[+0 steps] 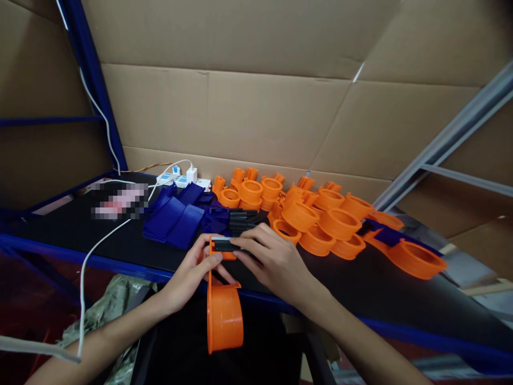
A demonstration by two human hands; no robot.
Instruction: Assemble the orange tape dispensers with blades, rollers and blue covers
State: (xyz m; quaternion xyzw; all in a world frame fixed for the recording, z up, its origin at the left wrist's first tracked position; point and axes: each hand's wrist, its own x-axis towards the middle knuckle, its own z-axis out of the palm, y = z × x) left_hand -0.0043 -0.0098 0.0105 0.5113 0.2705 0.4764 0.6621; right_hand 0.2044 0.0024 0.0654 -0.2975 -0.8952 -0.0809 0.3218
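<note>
The person holds an orange dispenser [224, 318] over the front edge of the tabletop [120, 240], between the two hands. Its long axis runs almost straight away from the person. The round drum end is nearest the body, below the tabletop's blue edge, and the narrow end points toward the far cardboard wall [256, 107]. A flat side plate runs up its left edge, and the drum bulges out to the right of it. The plastic is plain, smooth and bright orange.

Across the narrow end lies a black piece [223, 245] with a pale toothed strip along its top, set crosswise to the long axis.

The left hand [195, 272] is closed on the narrow end, with the thumb on top just beside the black piece. The right hand [274, 259] pinches the black piece's right end with narrow, stretched fingers.

Behind the hands on the tabletop lie blue parts [176, 216], a few black parts [242, 218] and a heap of orange rings [320, 219]. A power strip [180, 179] sits by the wall, and a white cable [92, 251] trails off the front edge at the left.
</note>
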